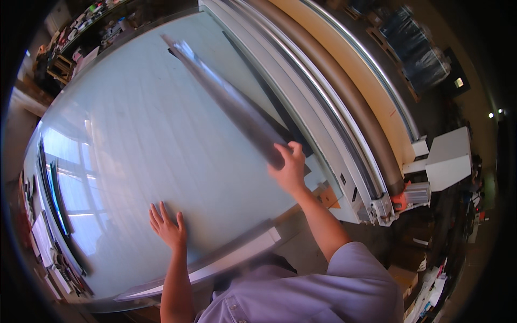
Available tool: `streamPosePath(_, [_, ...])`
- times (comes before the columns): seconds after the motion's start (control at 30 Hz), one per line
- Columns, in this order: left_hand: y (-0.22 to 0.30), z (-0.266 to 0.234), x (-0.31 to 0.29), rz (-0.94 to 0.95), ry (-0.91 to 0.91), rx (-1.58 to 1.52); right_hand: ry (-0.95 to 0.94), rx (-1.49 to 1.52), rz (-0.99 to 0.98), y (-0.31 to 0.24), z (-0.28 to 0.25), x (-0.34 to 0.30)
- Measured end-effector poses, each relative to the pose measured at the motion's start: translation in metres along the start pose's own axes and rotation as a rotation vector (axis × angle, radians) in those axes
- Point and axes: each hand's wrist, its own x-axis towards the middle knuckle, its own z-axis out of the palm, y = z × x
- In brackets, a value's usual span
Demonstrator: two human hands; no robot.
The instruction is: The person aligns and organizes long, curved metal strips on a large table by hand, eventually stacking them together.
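Observation:
My right hand (291,168) is closed around the near end of a long, dark, glossy strip of sheet material (229,105). The strip runs away from me, slanting up and left over a pale, shiny table top (129,156). Its far end looks narrow and slightly curled. My left hand (169,227) lies with spread fingers on or just above the table near its front edge; it holds nothing. Beneath and right of the strip, a flat dark band (264,81) lies along the table's right side.
A long machine with a brown roller (336,70) and metal rails borders the table's right side, ending in a white box (449,159). Thin dark strips (54,188) lie at the left edge. A pale bar (237,253) edges the front. Plastic-wrapped goods (414,54) stand behind the machine.

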Motion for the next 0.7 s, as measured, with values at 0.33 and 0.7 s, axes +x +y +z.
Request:
streamPosePath(0.33, [0.008, -0.008, 0.008, -0.017, -0.055, 0.018, 0.102, 0.015, -0.047, 0.028, 0.115, 0.232])
streamPosePath(0.7, [0.016, -0.013, 0.012, -0.037, -0.101, 0.004, -0.047, -0.130, -0.013, 0.046, 0.191, 0.296])
